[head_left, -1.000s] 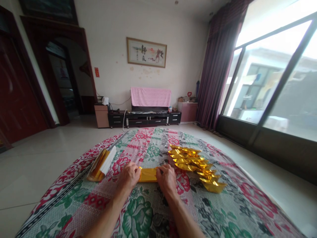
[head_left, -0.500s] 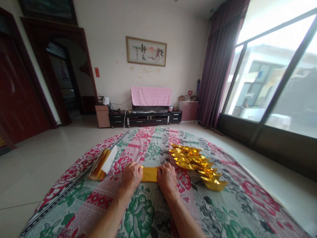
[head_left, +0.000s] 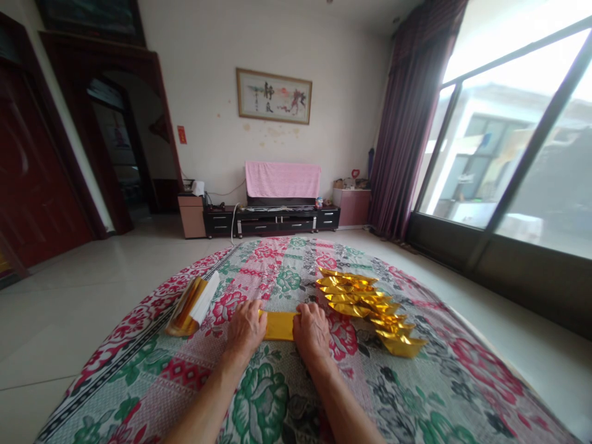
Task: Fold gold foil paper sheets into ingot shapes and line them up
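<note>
A folded strip of gold foil paper (head_left: 280,326) lies flat on the patterned tablecloth in front of me. My left hand (head_left: 248,327) is closed over its left end, fingers curled and pressed together. At the other end, my right hand (head_left: 312,328) grips the strip in the same way. Only the middle of the paper shows; both ends are covered by my fingers. To the right, several boat-shaped folded gold papers (head_left: 401,343) stand in overlapping rows. An open pack of gold paper (head_left: 190,305) with a white sheet sits to the left.
The round table's floral cloth (head_left: 263,404) spreads beneath everything. Beyond it, a low black cabinet (head_left: 277,225) carries a screen draped with a pink cloth (head_left: 283,182). A purple curtain (head_left: 393,135) and large windows are on the right, and dark red doors on the left.
My fingers have shifted slightly on the strip's ends, and a bit more of the gold paper's upper edge shows. The folded boats and the pack stay where they were.
</note>
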The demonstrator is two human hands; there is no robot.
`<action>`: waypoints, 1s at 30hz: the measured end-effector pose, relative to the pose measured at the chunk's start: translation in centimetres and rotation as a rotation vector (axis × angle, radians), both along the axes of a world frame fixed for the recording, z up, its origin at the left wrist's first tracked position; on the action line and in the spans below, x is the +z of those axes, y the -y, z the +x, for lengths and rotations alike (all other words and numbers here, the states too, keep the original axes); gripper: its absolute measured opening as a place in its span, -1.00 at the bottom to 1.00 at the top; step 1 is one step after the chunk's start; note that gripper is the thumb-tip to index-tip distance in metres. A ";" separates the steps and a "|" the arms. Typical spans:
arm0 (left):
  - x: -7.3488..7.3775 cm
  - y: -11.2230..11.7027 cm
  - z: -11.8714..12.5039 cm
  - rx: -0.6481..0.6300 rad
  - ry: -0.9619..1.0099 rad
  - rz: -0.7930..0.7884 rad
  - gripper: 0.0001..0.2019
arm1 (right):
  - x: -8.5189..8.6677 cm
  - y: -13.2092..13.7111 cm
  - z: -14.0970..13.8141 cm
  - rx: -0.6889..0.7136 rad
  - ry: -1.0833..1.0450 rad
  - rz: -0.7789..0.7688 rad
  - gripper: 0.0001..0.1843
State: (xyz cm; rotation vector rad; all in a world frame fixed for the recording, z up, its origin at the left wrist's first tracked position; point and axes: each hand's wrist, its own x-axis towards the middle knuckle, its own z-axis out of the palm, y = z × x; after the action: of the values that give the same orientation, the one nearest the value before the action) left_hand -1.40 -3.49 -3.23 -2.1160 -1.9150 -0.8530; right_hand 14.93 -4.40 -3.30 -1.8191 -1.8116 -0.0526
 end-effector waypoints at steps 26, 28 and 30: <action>-0.1 1.5 0.1 -0.073 -0.027 -0.039 -0.61 | 0.3 2.4 0.6 0.142 -0.023 0.011 -0.65; -0.4 1.6 0.0 -0.081 -0.027 -0.040 -0.59 | 0.4 2.6 0.7 0.167 -0.010 -0.001 -0.63; -0.6 1.8 -0.1 -0.091 -0.032 -0.039 -0.58 | 0.5 2.8 0.8 0.180 0.001 -0.017 -0.64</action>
State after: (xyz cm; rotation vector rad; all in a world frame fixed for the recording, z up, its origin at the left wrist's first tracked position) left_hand -1.54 -5.26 -3.85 -2.2412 -1.8465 -0.7993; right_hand 15.74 -7.24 -2.78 -1.6595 -1.9738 0.0304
